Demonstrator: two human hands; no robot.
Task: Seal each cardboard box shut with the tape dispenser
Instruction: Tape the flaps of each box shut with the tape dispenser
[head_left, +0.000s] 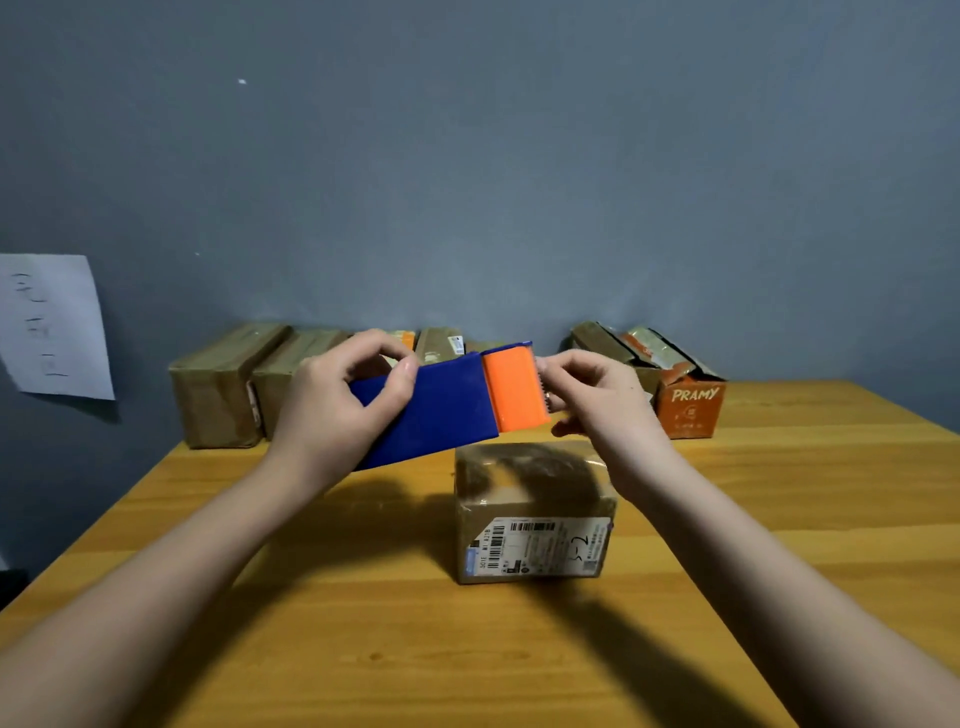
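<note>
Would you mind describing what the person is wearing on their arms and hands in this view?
Nothing is worn as far as the view shows. The left hand and right hand are bare, with no gloves or watch visible, and both forearms are uncovered to the edge of the picture, so no sleeves appear. Short fingernails show on the left fingers.

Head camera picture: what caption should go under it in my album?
Two hands hold a blue and orange tape dispenser above a small cardboard box on a wooden table.
</note>
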